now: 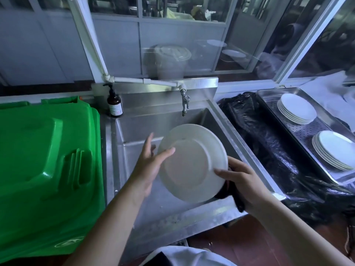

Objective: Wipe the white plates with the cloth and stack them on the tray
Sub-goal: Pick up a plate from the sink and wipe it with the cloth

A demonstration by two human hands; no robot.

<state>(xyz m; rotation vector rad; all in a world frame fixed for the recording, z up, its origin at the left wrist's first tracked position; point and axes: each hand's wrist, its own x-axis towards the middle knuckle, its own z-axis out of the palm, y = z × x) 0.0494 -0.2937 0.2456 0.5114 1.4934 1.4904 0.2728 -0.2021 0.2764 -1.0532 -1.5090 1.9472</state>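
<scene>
A white plate (192, 162) is held tilted above the steel sink (217, 120), its underside facing me. My left hand (148, 164) steadies its left rim, thumb on the underside and fingers spread behind it. My right hand (244, 181) grips the lower right rim together with a dark cloth (235, 197), which hangs below the plate and palm. On the right a perforated steel tray (299, 129) holds two stacks of white plates, a far stack (296, 108) and a near stack (335, 149).
A green bin lid (48, 160) fills the left side. A brown pump bottle (114, 104) stands at the sink's back left corner, beside the tap (184, 102). Black plastic sheeting (269, 146) lies between sink and tray. Windows rise behind.
</scene>
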